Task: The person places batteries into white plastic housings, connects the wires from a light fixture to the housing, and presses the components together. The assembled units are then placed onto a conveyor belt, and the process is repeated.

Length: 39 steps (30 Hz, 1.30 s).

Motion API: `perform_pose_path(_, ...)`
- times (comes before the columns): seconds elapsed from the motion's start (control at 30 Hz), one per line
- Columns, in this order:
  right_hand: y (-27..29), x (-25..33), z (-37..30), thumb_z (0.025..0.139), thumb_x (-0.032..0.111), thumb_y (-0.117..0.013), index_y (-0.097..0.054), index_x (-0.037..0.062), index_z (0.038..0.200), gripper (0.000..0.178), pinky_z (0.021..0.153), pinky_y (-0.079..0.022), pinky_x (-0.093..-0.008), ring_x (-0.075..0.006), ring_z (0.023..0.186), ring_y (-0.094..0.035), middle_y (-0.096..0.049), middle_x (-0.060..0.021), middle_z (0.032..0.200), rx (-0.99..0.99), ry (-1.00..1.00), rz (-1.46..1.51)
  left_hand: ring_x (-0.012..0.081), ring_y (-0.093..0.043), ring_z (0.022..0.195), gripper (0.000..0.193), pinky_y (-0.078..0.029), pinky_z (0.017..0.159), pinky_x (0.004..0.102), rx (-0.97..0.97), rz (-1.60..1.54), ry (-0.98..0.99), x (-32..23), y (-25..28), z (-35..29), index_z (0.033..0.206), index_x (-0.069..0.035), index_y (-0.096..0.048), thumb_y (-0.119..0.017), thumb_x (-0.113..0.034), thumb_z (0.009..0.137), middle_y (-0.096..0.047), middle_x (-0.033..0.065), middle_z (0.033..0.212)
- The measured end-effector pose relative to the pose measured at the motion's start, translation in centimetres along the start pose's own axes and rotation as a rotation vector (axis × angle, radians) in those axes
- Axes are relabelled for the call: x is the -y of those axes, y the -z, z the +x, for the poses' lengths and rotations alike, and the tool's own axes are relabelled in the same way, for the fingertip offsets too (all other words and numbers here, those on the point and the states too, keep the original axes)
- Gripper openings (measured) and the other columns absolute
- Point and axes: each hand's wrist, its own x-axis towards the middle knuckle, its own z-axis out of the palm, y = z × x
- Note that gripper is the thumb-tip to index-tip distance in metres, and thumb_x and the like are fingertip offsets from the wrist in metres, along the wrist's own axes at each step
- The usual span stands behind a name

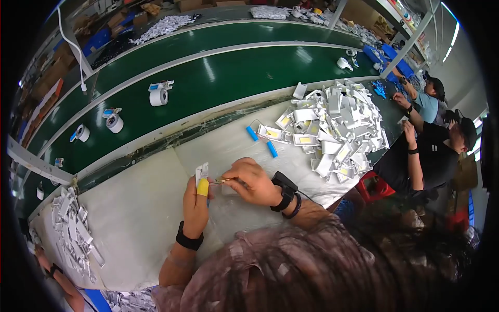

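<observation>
My left hand (193,210) is closed around a small white plastic housing (201,170), whose upper end sticks out above the fingers. A yellow cover (202,186) wraps the thumb of that hand. Just to the right, my right hand (252,182) pinches thin wires (220,181) that run toward the housing. Beyond the hands, two blue cylindrical cells (252,133) (272,150) lie on the pale table sheet (135,208). Thin wires lead from them to a white housing with a yellow strip (274,134).
A heap of white housings (332,125) covers the table's right side; white parts (75,229) lie at left. Beyond runs a green conveyor (223,73) carrying white round units (158,96). Two people (421,151) work at right, near a red stool (375,187). Another person's arm (65,286) enters lower left.
</observation>
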Motion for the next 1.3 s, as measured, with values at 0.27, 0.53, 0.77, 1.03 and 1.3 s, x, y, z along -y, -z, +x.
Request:
perform_pose_path(0.27, 0.4, 0.8, -0.2, 0.075, 0.006, -0.076, -0.07, 0.0085, 0.095, 0.021, 0.082, -0.05, -0.0394, -0.0271, 0.082, -0.06, -0.064, -0.006, 0.085, -0.012, 0.054, -0.119, 0.0098, -0.056, 0.068, 0.031, -0.05, 0.055, 0.0248, 0.131, -0.386, 0.192, -3.4, -1.9, -1.0, 0.127, -0.001, -0.044, -0.038, -0.017, 0.101, -0.06, 0.009, 0.098)
perform_pose_path(0.53, -0.1, 0.9, -0.3, 0.071, 0.002, -0.077, -0.07, 0.0055, 0.09, 0.02, 0.086, -0.051, -0.0402, -0.0224, 0.075, -0.06, -0.064, -0.0057, 0.079, 0.01, 0.069, -0.047, 0.01, -0.055, 0.074, 0.037, -0.05, 0.058, 0.0251, 0.253, -0.268, 0.137, -2.8, -1.6, -1.3, 0.133, -0.003, -0.04, -0.038, -0.007, 0.096, -0.055, 0.0051, 0.096)
perform_pose_path(0.77, 0.0, 1.0, 0.0, 0.073, -0.001, -0.076, -0.068, 0.0053, 0.092, 0.021, 0.089, -0.05, -0.0446, -0.024, 0.079, -0.063, -0.066, -0.0066, 0.085, 0.04, 0.101, -0.07, 0.0066, -0.051, 0.074, 0.03, -0.047, 0.061, 0.023, 0.278, -0.118, 0.091, -2.9, -1.4, -1.6, 0.123, -0.003, -0.045, -0.038, -0.003, 0.093, -0.054, 0.0016, 0.09)
perform_pose_path(1.03, 0.0, 0.7, -0.2, 0.072, 0.0, -0.076, -0.067, 0.0051, 0.091, 0.022, 0.09, -0.05, -0.0469, -0.0217, 0.076, -0.061, -0.065, -0.0051, 0.084, 0.041, 0.149, -0.07, 0.0147, -0.053, 0.066, 0.027, -0.044, 0.06, 0.0305, 0.217, -0.016, 0.024, -3.1, -1.9, -1.7, 0.117, -0.001, -0.045, -0.044, -0.007, 0.09, -0.056, 0.0079, 0.081)
perform_pose_path(1.3, -0.1, 0.7, -0.4, 0.072, -0.001, -0.076, -0.066, 0.0048, 0.092, 0.023, 0.091, -0.049, -0.0474, -0.0239, 0.081, -0.061, -0.065, -0.0054, 0.086, 0.047, 0.123, -0.067, 0.0296, -0.056, 0.083, 0.033, -0.046, 0.074, 0.0378, 0.226, 0.101, -0.021, -3.2, -1.8, -1.8, 0.121, 0.0, -0.045, -0.046, -0.006, 0.088, -0.055, 0.0165, 0.096)
